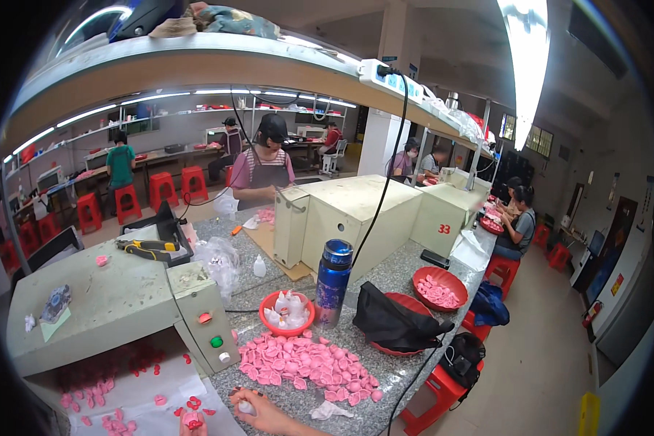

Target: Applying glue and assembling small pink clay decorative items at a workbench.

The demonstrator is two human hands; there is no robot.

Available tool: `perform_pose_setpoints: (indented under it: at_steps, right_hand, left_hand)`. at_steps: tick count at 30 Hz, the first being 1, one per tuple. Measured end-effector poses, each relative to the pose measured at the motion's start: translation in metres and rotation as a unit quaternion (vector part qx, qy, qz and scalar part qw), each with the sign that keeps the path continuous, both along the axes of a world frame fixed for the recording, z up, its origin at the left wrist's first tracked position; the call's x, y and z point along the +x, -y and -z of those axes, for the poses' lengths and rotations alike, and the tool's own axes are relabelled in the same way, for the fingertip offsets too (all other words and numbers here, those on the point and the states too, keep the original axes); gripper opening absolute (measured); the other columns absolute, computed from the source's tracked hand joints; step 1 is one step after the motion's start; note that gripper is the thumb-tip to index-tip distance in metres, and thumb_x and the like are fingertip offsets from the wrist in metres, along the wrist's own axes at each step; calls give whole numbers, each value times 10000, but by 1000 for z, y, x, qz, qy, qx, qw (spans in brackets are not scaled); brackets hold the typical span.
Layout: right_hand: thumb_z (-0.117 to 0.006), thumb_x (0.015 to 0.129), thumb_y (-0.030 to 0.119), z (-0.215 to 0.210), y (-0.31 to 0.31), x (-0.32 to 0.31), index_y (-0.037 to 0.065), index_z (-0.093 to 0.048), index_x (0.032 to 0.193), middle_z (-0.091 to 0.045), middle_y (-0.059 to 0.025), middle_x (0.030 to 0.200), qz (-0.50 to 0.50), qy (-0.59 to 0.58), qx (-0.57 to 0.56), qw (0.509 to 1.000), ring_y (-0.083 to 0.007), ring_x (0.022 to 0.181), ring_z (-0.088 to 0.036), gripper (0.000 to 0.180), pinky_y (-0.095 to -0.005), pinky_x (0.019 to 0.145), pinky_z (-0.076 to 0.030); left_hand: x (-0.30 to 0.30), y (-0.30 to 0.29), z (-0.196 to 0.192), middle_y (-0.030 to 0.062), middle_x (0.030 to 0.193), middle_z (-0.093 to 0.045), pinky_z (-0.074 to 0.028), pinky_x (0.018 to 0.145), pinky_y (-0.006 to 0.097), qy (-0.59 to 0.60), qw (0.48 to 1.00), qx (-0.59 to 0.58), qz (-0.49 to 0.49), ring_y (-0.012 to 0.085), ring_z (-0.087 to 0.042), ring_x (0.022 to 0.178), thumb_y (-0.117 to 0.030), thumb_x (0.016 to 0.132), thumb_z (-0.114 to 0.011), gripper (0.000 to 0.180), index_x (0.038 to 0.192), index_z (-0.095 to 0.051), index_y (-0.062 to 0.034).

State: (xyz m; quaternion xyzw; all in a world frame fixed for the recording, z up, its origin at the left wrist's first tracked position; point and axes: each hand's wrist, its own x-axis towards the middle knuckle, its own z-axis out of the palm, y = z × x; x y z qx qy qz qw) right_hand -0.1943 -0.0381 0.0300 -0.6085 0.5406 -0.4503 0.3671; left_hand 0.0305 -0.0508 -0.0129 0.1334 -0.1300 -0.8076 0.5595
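Note:
My right hand (270, 418) is closed round a small white squeeze bottle (247, 408), just in front of a heap of pink shell-shaped pieces (305, 367). At the lower edge, my left hand (194, 430) pinches a pink piece with red on it (192, 419); much of this hand is cut off by the frame. Small red pieces (193, 402) lie on white paper (174, 389) beside it. More pink pieces (98, 392) are spread inside the open pale-green machine box (102, 312) on the left.
Behind the heap stand a red bowl of white bottles (286, 328) and a blue flask (333, 283). A black cloth (392, 320) covers a red basket. Further right is a red basket of pink pieces (440, 289). Yellow-handled pliers (149, 247) lie on the machine. A co-worker (265, 163) sits opposite.

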Motion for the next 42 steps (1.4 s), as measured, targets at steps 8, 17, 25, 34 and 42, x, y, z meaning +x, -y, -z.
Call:
perform_pose_setpoints:
  at_steps: [8,17,25,34,42]
  right_hand:
    - [-598,740,73,42,8,6,35,-509,965,-554,-78,940,46,95,-79,991,-210,890,-538,245,-290,796,-399]
    - [-580,747,60,40,7,13,53,-470,1043,-563,-105,971,114,49,-123,985,-218,909,-559,316,-301,779,-421]
    - [-601,732,65,49,8,18,56,-478,1031,-581,-96,927,132,131,-129,974,-206,868,-574,323,-288,732,-449]
    - [-639,698,71,41,1,21,38,-489,999,-581,-96,900,136,102,-147,975,-218,838,-581,337,-295,715,-454]
    - [-636,703,37,49,8,22,30,-500,1000,-561,-114,1017,101,153,-143,972,-198,904,-574,326,-278,750,-459]
  left_hand:
    - [-27,16,29,170,1189,-432,-269,1011,379,-63,998,-18,20,267,-387,1127,-41,855,-422,359,1184,-356,86]
    - [-44,1,1,157,1144,-442,-281,1005,377,-56,998,-2,22,266,-406,1097,-37,848,-440,414,1224,-302,68]
    - [-34,-3,9,151,1106,-449,-282,1001,365,-33,997,29,64,262,-410,1080,2,829,-449,405,1207,-314,58]
    - [-39,-2,5,120,1090,-474,-295,984,370,-38,997,32,61,233,-425,1062,-44,857,-421,387,1223,-321,31]
    - [-36,-7,4,168,1222,-404,-367,948,426,-102,990,82,45,309,-395,1145,-38,851,-419,402,1247,-353,-64]
